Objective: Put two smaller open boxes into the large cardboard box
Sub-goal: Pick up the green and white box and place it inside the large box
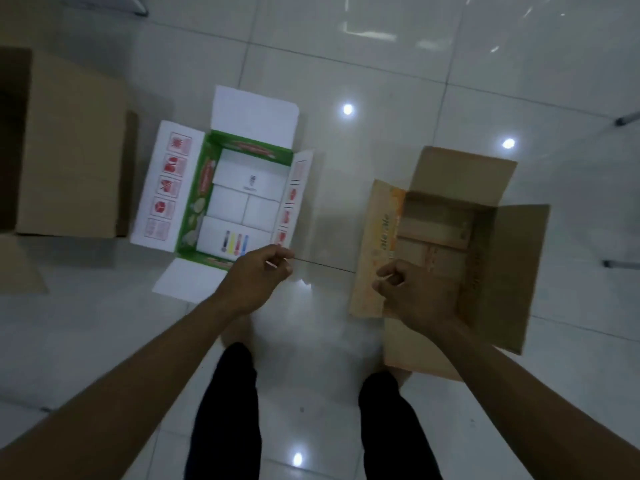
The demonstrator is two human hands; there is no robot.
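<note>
Both grips, left hand [254, 280] and right hand [412, 294], hover loosely curled, empty; beyond them, light, floppy-flapped white-green box [228, 199] and brown box [446, 244]: grasp by the stiffer side walls.

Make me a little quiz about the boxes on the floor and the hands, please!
1. True or false: the white and green box already sits inside the large cardboard box.
2. Which hand is over the brown open box? A) left hand B) right hand C) neither
3. Fill in: both small boxes have their flaps ____.

Key:
1. False. It stands on the tiled floor, beside the large box.
2. B. The right hand hovers over its near edge; the left hand is at the white and green box's near right corner.
3. Open.
</note>
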